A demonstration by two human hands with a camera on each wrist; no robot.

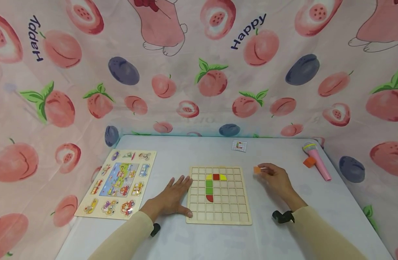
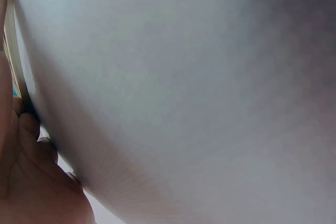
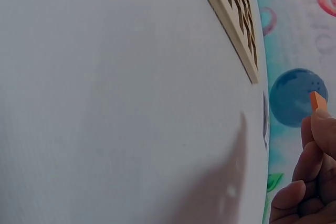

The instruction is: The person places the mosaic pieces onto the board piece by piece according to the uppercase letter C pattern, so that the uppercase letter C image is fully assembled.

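Observation:
Between thumb and fingers, my right hand pinches a small orange square tile, just off the right side of the wooden grid board. The tile also shows in the right wrist view at the fingertips. My left hand lies with spread fingers against the board's left edge, thumb near its lower left corner. Set in the grid are a red square flanked by two yellow curved pieces, two green squares in a column below, and a red curved piece under them.
A wooden vehicle picture puzzle lies at the left. Behind the board is a small pattern card. At the far right rest a pink toy microphone and an orange block against it. A fruit-printed cloth hangs behind the table.

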